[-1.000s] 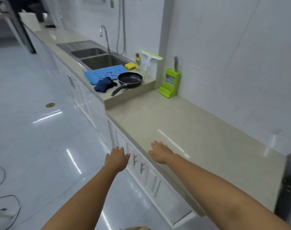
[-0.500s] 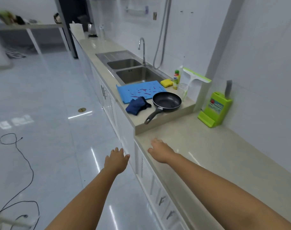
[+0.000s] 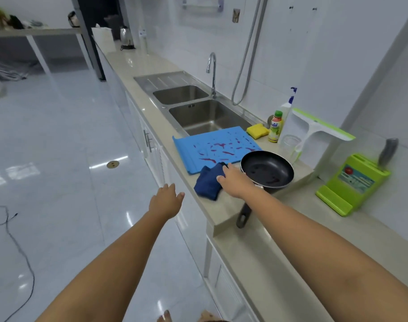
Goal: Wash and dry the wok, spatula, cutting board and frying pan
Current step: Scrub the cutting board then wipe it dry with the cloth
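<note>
The right hand (image 3: 235,182) reaches in at the centre of the frame, fingers loosely extended and gripping nothing, lying over the right edge of a crumpled dark blue cloth (image 3: 208,183); whether the fingertips press on the cloth cannot be told. Just right of that hand sits the black frying pan (image 3: 268,173) on the raised part of the beige counter (image 3: 224,205), its handle pointing toward the bottom of the frame and poking past the counter's step. Touching the cloth from above is the blue cutting board (image 3: 217,145), flat on the counter and streaked with red marks, its far edge beside the nearer basin of the steel double sink (image 3: 205,115). The left hand (image 3: 167,202) hangs left of centre over the glossy floor, released, fingers relaxed, apart from the counter edge. Right of the board lie a yellow sponge (image 3: 257,130), a green-capped bottle (image 3: 276,126) and a white-and-green squeegee (image 3: 314,133). At the right edge, on the lower counter, stands a green knife block (image 3: 354,184).
</note>
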